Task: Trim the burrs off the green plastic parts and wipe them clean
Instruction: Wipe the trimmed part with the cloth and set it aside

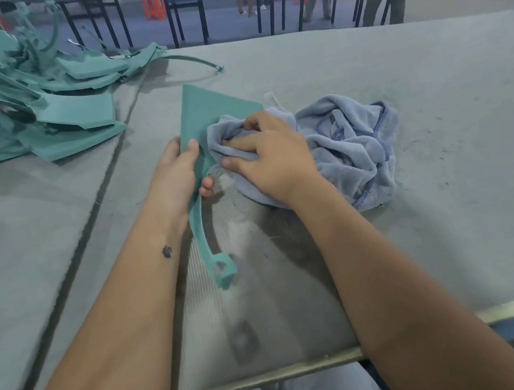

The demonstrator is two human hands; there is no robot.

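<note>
A green plastic part with a flat triangular blade and a long curved stem ending in a looped tip stands tilted over the grey table. My left hand grips it where the blade narrows, thumb on the front face. My right hand clutches a bunched grey-blue cloth and presses it against the part's right edge. No trimming tool is visible.
A heap of several more green parts fills the table's far left. A seam runs diagonally across the grey cover. The table's front edge is near my lap. People and other tables stand in the background.
</note>
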